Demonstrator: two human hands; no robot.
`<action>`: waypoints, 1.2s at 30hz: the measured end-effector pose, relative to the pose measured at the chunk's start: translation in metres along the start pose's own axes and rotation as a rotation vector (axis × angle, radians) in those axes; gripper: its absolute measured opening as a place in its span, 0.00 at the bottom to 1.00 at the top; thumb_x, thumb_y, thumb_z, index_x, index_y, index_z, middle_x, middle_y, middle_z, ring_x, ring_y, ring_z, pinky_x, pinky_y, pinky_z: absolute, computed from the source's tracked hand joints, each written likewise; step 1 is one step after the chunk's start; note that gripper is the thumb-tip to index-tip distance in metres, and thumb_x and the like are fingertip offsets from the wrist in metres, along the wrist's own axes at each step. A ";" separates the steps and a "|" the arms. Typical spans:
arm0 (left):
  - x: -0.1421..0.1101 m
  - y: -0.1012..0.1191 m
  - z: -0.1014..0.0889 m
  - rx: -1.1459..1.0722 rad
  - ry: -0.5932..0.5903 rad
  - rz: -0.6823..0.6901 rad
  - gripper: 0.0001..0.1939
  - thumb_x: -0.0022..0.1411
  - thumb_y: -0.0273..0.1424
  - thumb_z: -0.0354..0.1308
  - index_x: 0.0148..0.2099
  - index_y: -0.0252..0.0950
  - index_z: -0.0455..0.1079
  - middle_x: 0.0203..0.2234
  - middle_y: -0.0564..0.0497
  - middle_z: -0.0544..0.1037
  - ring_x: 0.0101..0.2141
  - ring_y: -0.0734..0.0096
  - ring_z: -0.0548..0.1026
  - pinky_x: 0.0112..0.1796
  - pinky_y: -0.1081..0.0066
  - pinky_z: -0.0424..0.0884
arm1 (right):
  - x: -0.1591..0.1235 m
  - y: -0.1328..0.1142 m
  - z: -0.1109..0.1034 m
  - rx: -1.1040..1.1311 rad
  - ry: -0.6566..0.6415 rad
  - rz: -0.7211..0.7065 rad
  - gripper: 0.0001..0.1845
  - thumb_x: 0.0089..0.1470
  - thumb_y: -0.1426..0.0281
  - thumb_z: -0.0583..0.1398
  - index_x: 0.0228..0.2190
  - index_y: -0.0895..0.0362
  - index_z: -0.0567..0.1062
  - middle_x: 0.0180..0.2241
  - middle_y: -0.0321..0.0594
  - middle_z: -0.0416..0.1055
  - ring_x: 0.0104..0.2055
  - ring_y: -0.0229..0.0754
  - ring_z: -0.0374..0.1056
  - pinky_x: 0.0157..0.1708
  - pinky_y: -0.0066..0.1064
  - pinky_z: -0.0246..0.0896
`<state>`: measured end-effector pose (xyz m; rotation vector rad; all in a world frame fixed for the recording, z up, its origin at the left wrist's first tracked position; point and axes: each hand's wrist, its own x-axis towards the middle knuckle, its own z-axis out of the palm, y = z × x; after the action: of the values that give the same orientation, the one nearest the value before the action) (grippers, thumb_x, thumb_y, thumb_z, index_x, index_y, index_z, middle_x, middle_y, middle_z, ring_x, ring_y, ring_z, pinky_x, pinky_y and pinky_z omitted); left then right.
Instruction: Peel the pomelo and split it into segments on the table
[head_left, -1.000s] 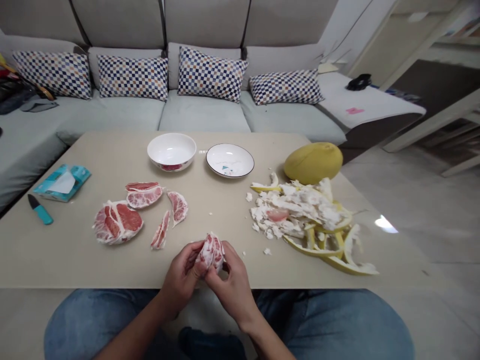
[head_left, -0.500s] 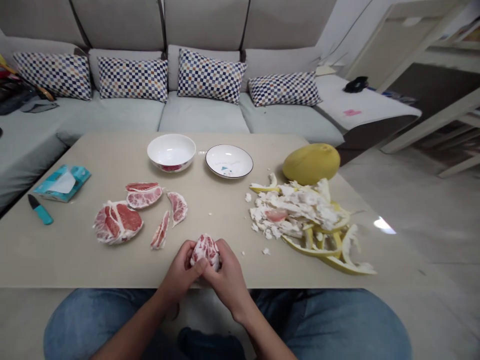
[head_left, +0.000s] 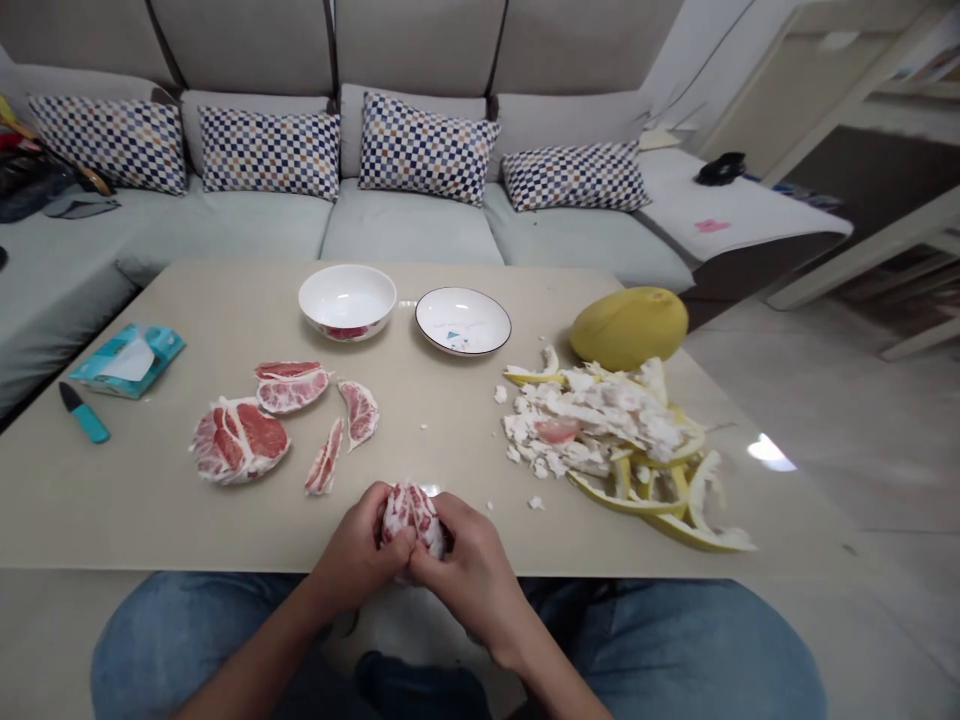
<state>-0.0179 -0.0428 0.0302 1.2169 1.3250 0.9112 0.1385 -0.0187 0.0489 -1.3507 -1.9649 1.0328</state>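
Note:
Between my two hands is a chunk of red pomelo point(head_left: 412, 512), its segments covered in white membrane. My left hand point(head_left: 361, 545) grips its left side and my right hand point(head_left: 471, 560) its right side, both thumbs close together on the near face. The hands' undersides and the chunk's bottom are hidden. Left of them on the table lie a larger peeled pomelo piece point(head_left: 238, 440), a pair of joined segments point(head_left: 291, 387) and two single segments, one curved point(head_left: 360, 412) and one narrow point(head_left: 324, 460).
At the back stand a white bowl point(head_left: 348, 294) and a shallow plate point(head_left: 463, 318). A whole yellow pomelo point(head_left: 628, 328) sits behind a heap of peel and pith point(head_left: 600, 420) on the right. On the left are a tissue pack point(head_left: 129, 360) and a small teal-handled knife point(head_left: 85, 414).
My hands and the pomelo chunk have shifted slightly down toward the table's near edge. My right hand has turned a little around the chunk. The view has moved slightly.

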 end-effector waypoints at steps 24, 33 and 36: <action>0.007 -0.008 -0.008 -0.264 -0.110 -0.042 0.23 0.61 0.45 0.58 0.51 0.33 0.66 0.40 0.47 0.76 0.42 0.63 0.73 0.45 0.65 0.69 | 0.013 0.012 -0.019 0.354 -0.194 0.149 0.09 0.44 0.74 0.58 0.30 0.59 0.77 0.27 0.33 0.72 0.28 0.36 0.64 0.27 0.24 0.58; 0.011 -0.015 0.011 -0.471 -0.012 -0.038 0.37 0.51 0.38 0.70 0.59 0.38 0.58 0.54 0.40 0.73 0.53 0.56 0.74 0.50 0.61 0.73 | 0.019 0.012 -0.014 0.348 -0.029 0.135 0.18 0.52 0.67 0.61 0.45 0.58 0.79 0.40 0.43 0.79 0.40 0.45 0.74 0.39 0.32 0.69; 0.010 -0.020 0.011 -0.366 0.029 -0.021 0.37 0.52 0.33 0.71 0.61 0.39 0.59 0.59 0.39 0.68 0.57 0.54 0.71 0.51 0.61 0.73 | 0.018 0.014 -0.016 0.351 0.004 0.130 0.19 0.54 0.65 0.61 0.47 0.57 0.78 0.43 0.45 0.79 0.41 0.46 0.75 0.40 0.34 0.71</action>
<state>-0.0092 -0.0385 0.0076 0.9080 1.1294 1.1035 0.1517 0.0052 0.0468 -1.2903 -1.6133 1.3612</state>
